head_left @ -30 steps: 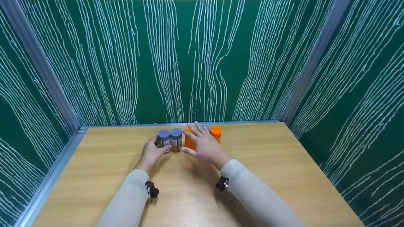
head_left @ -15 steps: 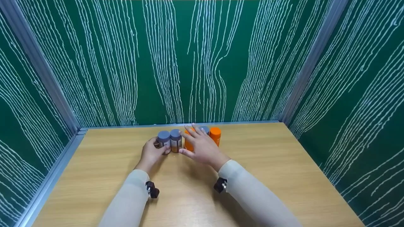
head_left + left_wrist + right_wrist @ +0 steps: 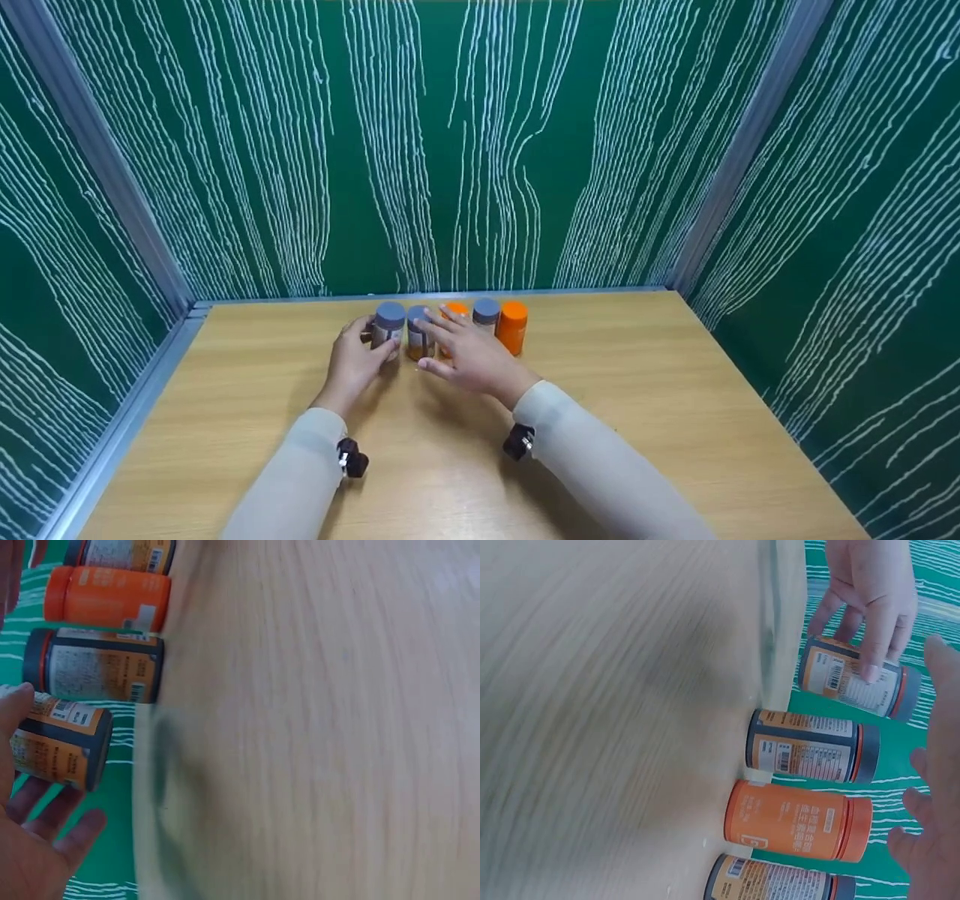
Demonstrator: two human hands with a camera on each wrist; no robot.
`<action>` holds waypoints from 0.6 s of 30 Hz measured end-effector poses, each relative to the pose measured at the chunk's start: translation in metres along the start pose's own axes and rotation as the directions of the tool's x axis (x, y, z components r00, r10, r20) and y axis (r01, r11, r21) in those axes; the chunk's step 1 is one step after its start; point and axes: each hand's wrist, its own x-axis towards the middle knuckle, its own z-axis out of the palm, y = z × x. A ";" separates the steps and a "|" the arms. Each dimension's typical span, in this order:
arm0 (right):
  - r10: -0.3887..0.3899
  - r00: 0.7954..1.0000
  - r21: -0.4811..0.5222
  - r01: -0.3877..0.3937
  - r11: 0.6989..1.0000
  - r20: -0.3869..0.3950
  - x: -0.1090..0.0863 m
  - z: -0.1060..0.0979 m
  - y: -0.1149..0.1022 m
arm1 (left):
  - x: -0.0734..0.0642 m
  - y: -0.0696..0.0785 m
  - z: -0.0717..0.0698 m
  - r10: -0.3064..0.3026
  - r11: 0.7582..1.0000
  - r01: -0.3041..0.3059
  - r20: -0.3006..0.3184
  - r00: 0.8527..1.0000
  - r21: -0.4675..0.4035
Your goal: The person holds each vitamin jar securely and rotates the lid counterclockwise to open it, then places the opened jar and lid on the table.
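Note:
My left hand (image 3: 355, 365) grips the leftmost grey-capped pill bottle (image 3: 58, 741) between thumb and fingers. It is tilted and looks raised off the table in both wrist views. My right hand (image 3: 478, 356) reaches over the row with fingers spread. Those fingers partly cover a second grey-capped bottle (image 3: 810, 746) and an orange bottle (image 3: 795, 820) in the head view; contact cannot be made out there. In the right wrist view, they stand apart from the bottles. Farther right are another grey-capped bottle (image 3: 486, 312) and an orange bottle (image 3: 513, 328), both upright.
The wooden table (image 3: 427, 465) ends at the back against a green wall (image 3: 375, 187) with white wavy lines. Similar green panels rise on both sides, joined by grey metal posts (image 3: 742, 157). The bottles stand near the back edge.
My right hand has slid left along the row, uncovering the right-hand grey-capped and orange bottles. The bottle in my left hand has risen slightly and parted from its neighbour.

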 end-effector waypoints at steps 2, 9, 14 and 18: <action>0.012 1.000 0.017 -0.012 1.000 -0.019 0.001 -0.001 -0.002 | -0.004 0.005 -0.001 0.040 0.999 -0.040 -0.008 0.999 0.034; 0.078 0.993 0.071 -0.072 0.995 -0.093 0.003 -0.008 -0.006 | -0.017 0.029 0.002 0.190 0.977 -0.188 -0.015 0.982 0.097; 0.128 0.979 0.150 -0.104 0.983 -0.156 -0.001 -0.015 -0.006 | -0.026 0.043 0.006 0.311 0.939 -0.305 -0.012 0.950 0.161; 0.143 0.974 0.203 -0.106 0.973 -0.178 -0.004 -0.019 -0.005 | -0.033 0.051 0.009 0.376 0.902 -0.363 -0.014 0.926 0.234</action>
